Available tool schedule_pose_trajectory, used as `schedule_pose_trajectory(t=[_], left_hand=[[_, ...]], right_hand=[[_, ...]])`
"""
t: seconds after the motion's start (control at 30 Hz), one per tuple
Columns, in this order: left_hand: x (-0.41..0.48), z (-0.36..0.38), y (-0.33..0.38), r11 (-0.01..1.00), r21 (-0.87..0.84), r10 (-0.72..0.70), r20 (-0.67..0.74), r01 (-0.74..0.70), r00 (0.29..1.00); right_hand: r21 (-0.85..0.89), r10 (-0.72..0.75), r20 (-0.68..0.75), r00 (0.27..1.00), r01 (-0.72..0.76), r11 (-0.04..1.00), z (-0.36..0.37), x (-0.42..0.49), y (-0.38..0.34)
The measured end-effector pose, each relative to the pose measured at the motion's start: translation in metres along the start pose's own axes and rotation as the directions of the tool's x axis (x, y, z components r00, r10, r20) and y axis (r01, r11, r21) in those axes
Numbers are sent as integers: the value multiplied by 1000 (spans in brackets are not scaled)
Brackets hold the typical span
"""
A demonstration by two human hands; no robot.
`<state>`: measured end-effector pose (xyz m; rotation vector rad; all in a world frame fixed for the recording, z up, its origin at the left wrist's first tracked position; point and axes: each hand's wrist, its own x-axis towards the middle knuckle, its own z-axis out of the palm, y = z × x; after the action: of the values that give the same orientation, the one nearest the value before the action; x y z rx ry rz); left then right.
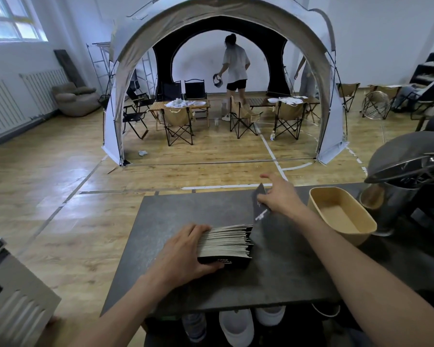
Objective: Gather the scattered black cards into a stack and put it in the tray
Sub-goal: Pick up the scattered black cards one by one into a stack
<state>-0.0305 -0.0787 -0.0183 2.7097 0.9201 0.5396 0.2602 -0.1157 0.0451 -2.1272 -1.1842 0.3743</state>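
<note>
A thick stack of black cards (226, 242) stands on edge on the dark grey table (176, 216), its pale edges facing up. My left hand (186, 251) clamps the stack from its left side, thumb along the front card. My right hand (278, 196) pinches a single black card (259, 205) with white print, held tilted just above and behind the right end of the stack. The tan oval tray (313, 196) sits to the right of my right hand, with nothing in it.
A metal machine with a dark domed lid (409, 169) stands right of the tray. A grey box (13, 291) sits at the lower left. Beyond the table's far edge is wooden floor, a large tent (221, 18) with folding chairs, and a person (236, 63) standing.
</note>
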Motion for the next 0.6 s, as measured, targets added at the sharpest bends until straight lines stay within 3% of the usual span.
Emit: schedule_pose_trajectory(t=[0.1, 0.17, 0.23, 0.33, 0.43, 0.6], left_hand=[[0, 1, 0, 1000, -17, -8, -26, 8, 1000], [-1, 3, 0, 998, -60, -37, -32, 35, 999], [-4, 4, 0, 991, -108, -79, -41, 74, 996], [-5, 4, 2, 993, -99, -77, -82, 69, 994], [-6, 6, 2, 994, -82, -81, -134, 70, 988], [-7, 14, 3, 980, -177, -127, -187, 94, 974]], right_hand=[[309, 89, 63, 994, -104, 945, 7, -5, -14], [379, 168, 260, 951, -260, 888, 11, -6, -19], [273, 139, 419, 897, -270, 923, 13, -13, -21], [-73, -18, 402, 915, 52, 996, 20, -18, -19], [-360, -110, 368, 923, 251, 899, 27, -21, -19], [-469, -88, 456, 885, 324, 822, 26, -26, -26]])
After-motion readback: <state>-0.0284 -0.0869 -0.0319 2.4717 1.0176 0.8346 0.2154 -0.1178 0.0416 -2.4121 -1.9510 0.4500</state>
